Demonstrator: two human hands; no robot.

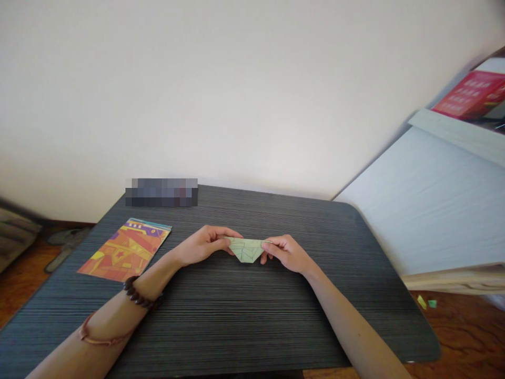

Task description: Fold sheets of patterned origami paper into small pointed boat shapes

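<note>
A small piece of folded light-green paper [248,250] with dark printed lines is stretched between my two hands. Its long straight edge is at the top and it narrows to a blunt point below. My left hand [205,243] pinches the left corner between thumb and fingers. At the right corner, my right hand [287,252] pinches the paper the same way. My fingertips cover both ends of it. The paper is held over the middle of the dark table [244,326]; whether it touches the surface I cannot tell.
A stack of colourful orange-and-purple printed sheets or booklets [126,250] lies left of my left hand. Behind it sits a pixelated, unreadable object [161,192]. A white wall [252,95] borders the back, a pale panel [430,195] the right. Green scraps [433,303] lie on the floor.
</note>
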